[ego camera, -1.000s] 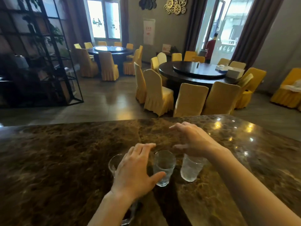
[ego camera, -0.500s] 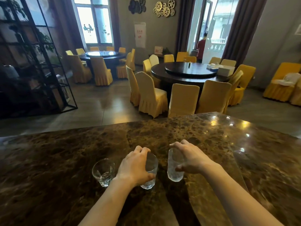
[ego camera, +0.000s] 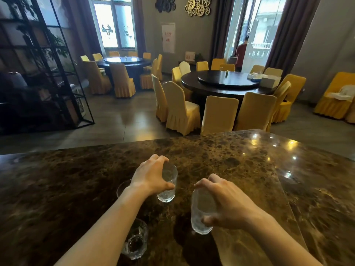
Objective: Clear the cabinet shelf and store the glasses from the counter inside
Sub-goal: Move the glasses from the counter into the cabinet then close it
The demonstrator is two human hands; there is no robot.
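While each hand grips a glass, left hand (ego camera: 151,179) and right hand (ego camera: 228,204) hover over the counter (ego camera: 249,169)

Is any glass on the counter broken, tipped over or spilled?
Nothing stands out. The left hand grips one glass, the right hand another; both look intact. Two more glasses stand upright on the dry counter.

The room is dim, with daylight blowing out the windows (ego camera: 115,25). Ceiling lights glare on the counter (ego camera: 269,150). The edges bend and blur.
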